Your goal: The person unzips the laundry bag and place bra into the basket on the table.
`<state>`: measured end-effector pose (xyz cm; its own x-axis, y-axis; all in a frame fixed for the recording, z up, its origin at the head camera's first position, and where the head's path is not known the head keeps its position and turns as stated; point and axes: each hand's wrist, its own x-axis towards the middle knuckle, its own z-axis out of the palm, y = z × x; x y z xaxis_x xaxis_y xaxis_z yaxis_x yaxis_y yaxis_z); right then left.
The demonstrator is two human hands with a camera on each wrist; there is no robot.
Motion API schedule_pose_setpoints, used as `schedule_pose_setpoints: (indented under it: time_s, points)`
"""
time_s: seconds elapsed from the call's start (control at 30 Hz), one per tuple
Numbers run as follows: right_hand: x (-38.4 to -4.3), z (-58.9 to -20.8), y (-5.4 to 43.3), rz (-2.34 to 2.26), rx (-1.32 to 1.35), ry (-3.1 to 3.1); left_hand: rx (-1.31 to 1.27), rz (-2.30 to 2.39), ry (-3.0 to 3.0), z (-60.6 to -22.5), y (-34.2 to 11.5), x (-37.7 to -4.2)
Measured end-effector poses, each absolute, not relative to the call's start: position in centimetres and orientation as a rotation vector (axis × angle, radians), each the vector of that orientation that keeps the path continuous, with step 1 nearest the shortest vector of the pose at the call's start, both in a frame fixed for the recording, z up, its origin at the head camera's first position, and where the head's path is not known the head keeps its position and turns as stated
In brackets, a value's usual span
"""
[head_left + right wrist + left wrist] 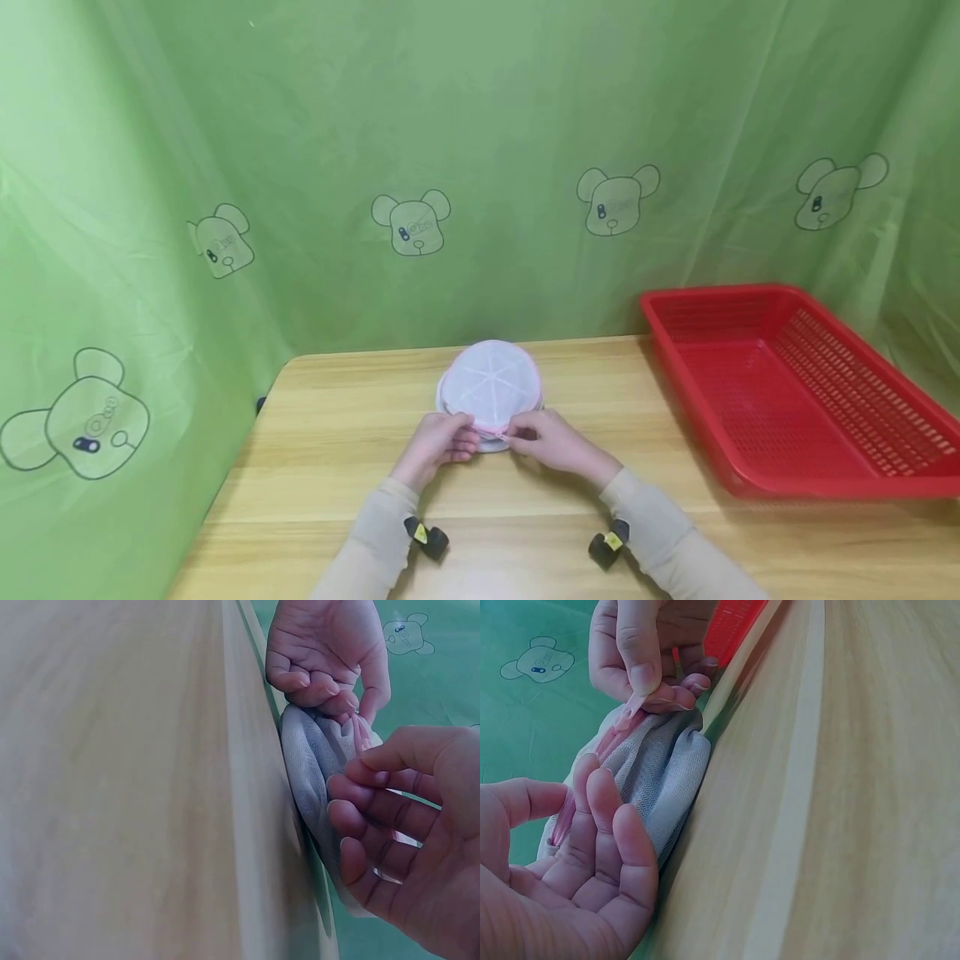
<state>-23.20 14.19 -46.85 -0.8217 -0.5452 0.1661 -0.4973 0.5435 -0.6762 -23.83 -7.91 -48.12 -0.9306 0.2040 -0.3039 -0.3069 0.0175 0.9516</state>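
A round, pale grey fabric bag (491,379) with white seams across its top and a pink zipper (615,739) along its edge lies on the table. My left hand (441,440) pinches the zipper edge at the bag's near left, thumb on one side and fingers on the other. At the near right, my right hand (555,443) pinches the pink zip pull (635,705) between thumb and forefinger. The bag's grey side (306,761) is bunched in folds below the zipper. In the right wrist view, the right fingers cover part of the zipper.
A large red plastic basket (693,392) with slotted walls stands to the right on the wooden table (337,467). Green curtain (510,275) printed with bear heads hangs behind the table and along both sides.
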Motion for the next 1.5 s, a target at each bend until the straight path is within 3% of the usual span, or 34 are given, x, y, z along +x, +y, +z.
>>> schedule_pose_setpoints:
  time_s: [1.5]
  points:
    - [-23.9,-46.1,15.5,-1.151,-0.868,2.693,-0.147,2.004,1.993,-47.8,-8.3,-24.0]
